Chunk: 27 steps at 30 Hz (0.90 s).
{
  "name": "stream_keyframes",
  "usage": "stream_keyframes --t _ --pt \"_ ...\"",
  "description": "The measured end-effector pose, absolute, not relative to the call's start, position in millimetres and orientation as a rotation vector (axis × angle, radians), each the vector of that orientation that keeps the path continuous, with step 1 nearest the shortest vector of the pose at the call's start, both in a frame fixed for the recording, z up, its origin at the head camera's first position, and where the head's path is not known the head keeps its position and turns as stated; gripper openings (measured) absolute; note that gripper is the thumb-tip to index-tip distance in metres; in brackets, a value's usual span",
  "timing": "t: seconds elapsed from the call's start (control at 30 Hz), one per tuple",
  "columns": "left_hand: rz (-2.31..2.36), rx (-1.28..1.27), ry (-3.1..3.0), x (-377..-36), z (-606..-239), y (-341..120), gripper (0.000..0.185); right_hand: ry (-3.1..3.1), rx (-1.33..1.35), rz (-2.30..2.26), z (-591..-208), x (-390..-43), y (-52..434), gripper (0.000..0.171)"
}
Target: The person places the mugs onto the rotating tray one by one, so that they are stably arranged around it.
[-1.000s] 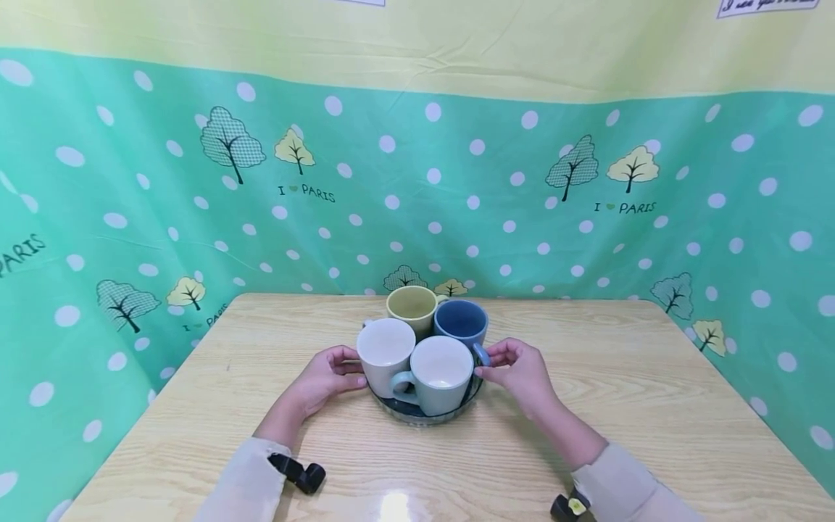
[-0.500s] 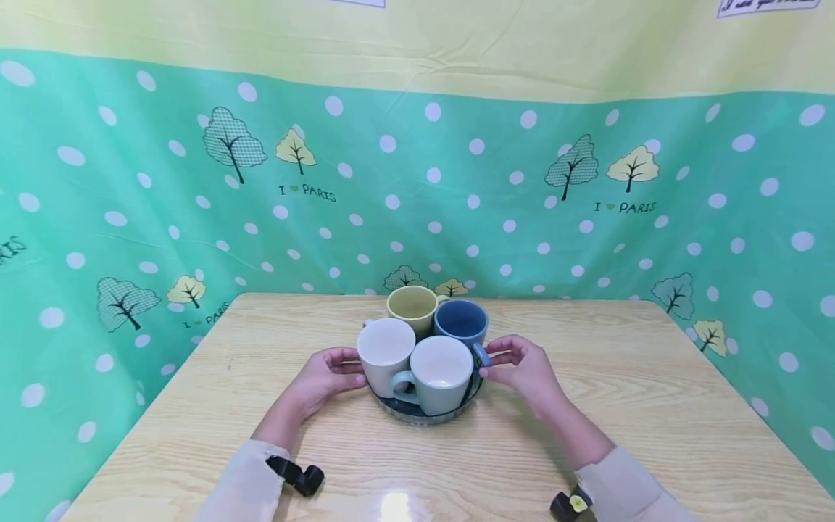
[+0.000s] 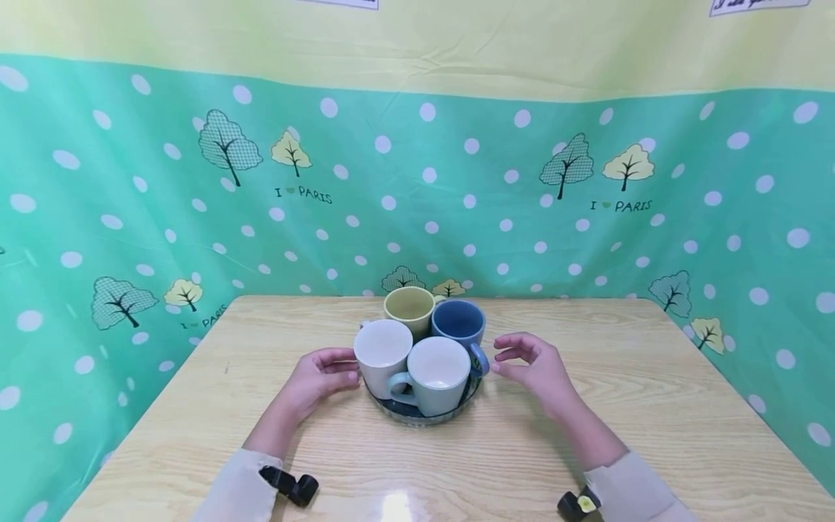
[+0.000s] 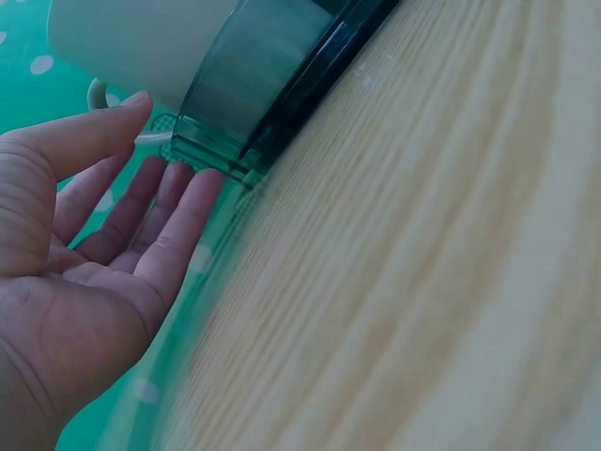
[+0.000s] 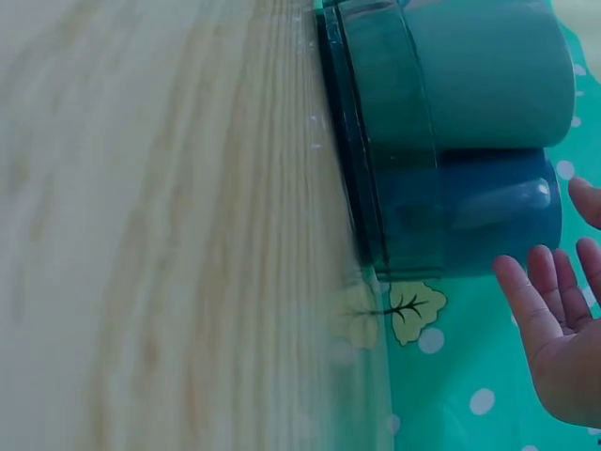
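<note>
A round dark glass tray (image 3: 424, 417) stands mid-table with several mugs in it: white (image 3: 383, 349), pale blue-grey (image 3: 438, 371), yellow (image 3: 409, 308) and dark blue (image 3: 459, 323). My left hand (image 3: 349, 367) lies at the tray's left side. In the left wrist view its straight fingers (image 4: 183, 202) touch the tray's small handle tab (image 4: 211, 155) below the white mug (image 4: 141, 42). My right hand (image 3: 504, 358) hovers open just right of the tray, holding nothing. In the right wrist view its fingers (image 5: 540, 301) stand apart from the tray wall (image 5: 385, 178) and the dark blue mug (image 5: 488, 211).
The wooden table (image 3: 587, 435) has rounded far corners and stands against a green dotted cloth backdrop (image 3: 457, 188) on three sides. Both sleeves carry wrist cameras near the front edge.
My right hand has let go of the tray's right side and drawn a little to the right, fingers spread. The left hand stays at the left side.
</note>
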<state>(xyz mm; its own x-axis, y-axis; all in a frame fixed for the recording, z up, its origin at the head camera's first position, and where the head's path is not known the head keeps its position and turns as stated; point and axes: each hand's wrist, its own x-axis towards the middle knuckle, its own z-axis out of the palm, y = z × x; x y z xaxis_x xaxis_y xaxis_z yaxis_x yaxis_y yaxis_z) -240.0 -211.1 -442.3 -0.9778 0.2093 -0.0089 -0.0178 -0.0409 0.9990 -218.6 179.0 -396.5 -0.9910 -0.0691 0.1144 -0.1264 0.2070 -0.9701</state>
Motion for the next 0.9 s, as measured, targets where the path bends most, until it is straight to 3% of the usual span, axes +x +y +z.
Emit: stream_keyframes --t 0.53,0.9 --pt "2.202 0.164 2.294 -225 -429 -217 0.046 -2.286 0.277 1.882 -395 -216 205 0.041" --pt "2.264 0.306 2.293 -221 -424 -224 0.037 -2.282 0.311 1.775 -390 -216 231 0.043"
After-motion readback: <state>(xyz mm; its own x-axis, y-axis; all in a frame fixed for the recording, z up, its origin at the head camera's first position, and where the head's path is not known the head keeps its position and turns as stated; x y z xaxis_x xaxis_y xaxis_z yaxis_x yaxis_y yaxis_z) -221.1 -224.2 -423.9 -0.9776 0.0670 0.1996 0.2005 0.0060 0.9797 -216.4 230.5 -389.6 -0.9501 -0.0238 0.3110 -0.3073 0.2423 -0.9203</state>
